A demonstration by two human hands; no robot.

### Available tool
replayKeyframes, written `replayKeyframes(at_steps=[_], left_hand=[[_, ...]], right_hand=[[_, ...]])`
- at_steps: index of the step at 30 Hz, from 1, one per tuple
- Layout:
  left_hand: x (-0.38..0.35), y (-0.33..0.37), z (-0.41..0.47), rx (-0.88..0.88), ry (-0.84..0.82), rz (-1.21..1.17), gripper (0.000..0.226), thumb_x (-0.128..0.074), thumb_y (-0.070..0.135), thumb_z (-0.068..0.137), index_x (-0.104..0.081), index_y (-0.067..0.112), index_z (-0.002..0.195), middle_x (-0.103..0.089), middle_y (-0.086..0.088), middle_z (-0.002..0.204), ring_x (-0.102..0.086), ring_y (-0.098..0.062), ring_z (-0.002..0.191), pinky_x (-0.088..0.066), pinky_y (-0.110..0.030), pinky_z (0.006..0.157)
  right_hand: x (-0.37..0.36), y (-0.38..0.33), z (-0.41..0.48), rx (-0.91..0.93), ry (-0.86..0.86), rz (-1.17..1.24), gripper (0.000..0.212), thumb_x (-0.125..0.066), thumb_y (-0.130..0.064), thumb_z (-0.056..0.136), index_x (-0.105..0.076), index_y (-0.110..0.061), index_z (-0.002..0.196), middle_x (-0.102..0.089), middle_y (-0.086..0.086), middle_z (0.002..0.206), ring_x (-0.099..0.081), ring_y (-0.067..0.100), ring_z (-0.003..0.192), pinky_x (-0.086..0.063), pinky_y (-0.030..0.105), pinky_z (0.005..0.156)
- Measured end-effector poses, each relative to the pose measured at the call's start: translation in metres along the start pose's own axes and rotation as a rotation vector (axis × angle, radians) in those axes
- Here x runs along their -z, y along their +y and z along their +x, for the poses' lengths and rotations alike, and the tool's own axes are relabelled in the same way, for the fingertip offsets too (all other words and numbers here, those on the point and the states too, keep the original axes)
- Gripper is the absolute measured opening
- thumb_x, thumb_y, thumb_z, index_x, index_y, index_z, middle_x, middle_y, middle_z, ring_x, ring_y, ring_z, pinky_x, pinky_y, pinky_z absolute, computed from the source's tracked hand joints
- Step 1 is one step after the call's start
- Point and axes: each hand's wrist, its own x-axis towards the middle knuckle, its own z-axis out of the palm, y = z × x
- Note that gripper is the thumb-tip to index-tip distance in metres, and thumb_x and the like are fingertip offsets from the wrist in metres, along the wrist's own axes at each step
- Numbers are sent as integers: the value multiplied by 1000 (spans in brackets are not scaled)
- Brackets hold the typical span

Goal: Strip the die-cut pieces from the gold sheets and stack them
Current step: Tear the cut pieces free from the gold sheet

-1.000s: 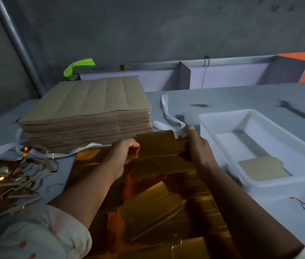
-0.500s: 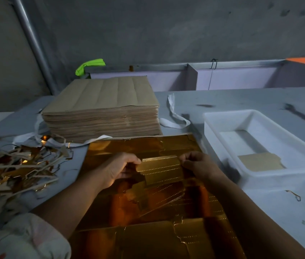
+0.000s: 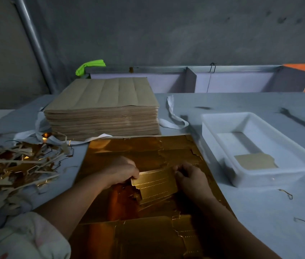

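Observation:
A gold die-cut sheet (image 3: 133,148) lies flat on the table in front of me. Above its middle I hold a small bundle of gold die-cut pieces (image 3: 155,184) with dotted perforation lines. My left hand (image 3: 120,171) pinches the bundle's left end. My right hand (image 3: 190,176) grips its right end with curled fingers. More loose gold pieces (image 3: 185,234) lie on the sheet nearer to me. One cut piece (image 3: 254,160), brown side up, lies in the white tray (image 3: 213,131) to the right.
A tall stack of brown-backed sheets (image 3: 103,109) stands behind the gold sheet, with white strapping (image 3: 174,118) around it. A heap of stripped gold waste (image 3: 15,169) covers the table's left. Thin scraps (image 3: 286,193) lie at the right. A grey wall and metal trough run behind.
Both hands brought the gold bundle down and toward me, from the sheet's far edge to above its middle. The view shifted, bringing the brown stack closer to centre.

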Motion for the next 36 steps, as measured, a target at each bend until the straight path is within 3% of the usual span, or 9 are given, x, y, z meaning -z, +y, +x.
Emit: replayKeyframes(at_steps=[9, 18, 23, 28, 32, 36], left_hand=[[0, 11, 2, 12, -35, 285, 25, -64, 18, 89, -56, 20, 112, -56, -2, 104, -56, -15, 92, -53, -31, 83], [5, 19, 1, 202, -180, 142, 47, -68, 26, 88, -45, 27, 128, -49, -1, 108, -56, -18, 96, -57, -29, 63], [-1, 17, -2, 275, -151, 9, 52, -68, 29, 89, -44, 24, 135, -43, -5, 130, -53, -21, 102, -62, -39, 71], [-8, 16, -2, 298, -102, -91, 58, -70, 28, 89, -42, 21, 139, -43, -8, 125, -51, -23, 106, -62, -34, 65], [-8, 15, 1, 284, -84, -89, 53, -71, 25, 87, -45, 20, 134, -47, -8, 126, -51, -22, 108, -56, -26, 57], [-5, 14, 3, 265, -109, -120, 39, -73, 18, 85, -55, 17, 119, -53, -7, 113, -56, -18, 96, -50, -21, 55]], right_hand=[[-5, 5, -2, 77, -5, -163, 9, -52, -31, 100, -59, -30, 106, -62, -5, 107, -61, 12, 98, -57, 38, 88], [-5, 7, -2, 74, -26, -166, 8, -51, -30, 100, -57, -33, 105, -59, -4, 113, -60, 13, 100, -56, 37, 89], [-5, 6, -2, 79, -44, -154, 10, -50, -28, 101, -58, -31, 105, -58, -1, 114, -60, 17, 100, -58, 38, 86], [-3, 7, -2, 79, -72, -101, 11, -51, -27, 101, -60, -32, 101, -57, -1, 114, -61, 16, 98, -58, 33, 83], [-2, 8, -1, 91, -73, -95, 11, -52, -27, 100, -61, -33, 100, -57, -3, 113, -58, 10, 97, -52, 21, 74], [-3, 10, -1, 94, -66, -102, 9, -54, -27, 100, -61, -32, 100, -58, -4, 111, -58, 11, 98, -55, 31, 84]])
